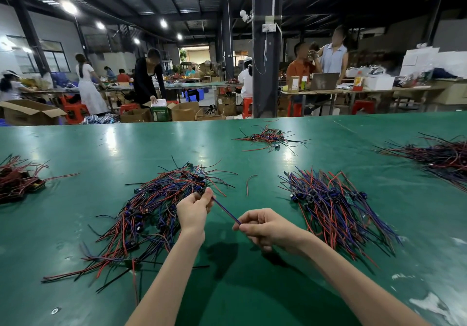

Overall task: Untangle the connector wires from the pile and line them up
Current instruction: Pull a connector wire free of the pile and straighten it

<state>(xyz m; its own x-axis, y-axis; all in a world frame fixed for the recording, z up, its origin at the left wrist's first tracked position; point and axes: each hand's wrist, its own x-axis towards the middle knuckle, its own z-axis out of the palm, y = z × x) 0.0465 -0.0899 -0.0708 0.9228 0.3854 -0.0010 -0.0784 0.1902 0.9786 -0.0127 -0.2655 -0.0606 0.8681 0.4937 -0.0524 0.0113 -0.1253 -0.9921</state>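
Note:
A tangled pile of red, blue and black connector wires (149, 214) lies on the green table (252, 287), left of centre. My left hand (193, 212) pinches the connector end of one wire (225, 209) at the pile's right edge. My right hand (265, 227) pinches the other end of the same wire, which runs taut between both hands above the table. To the right lies a set of wires (333, 207) laid roughly parallel, slanting from upper left to lower right.
More wire piles lie at the far centre (270, 137), at the right edge (439, 156) and at the left edge (17, 179). A single loose red wire (250, 183) lies between the two near piles. People work at tables beyond the far table edge.

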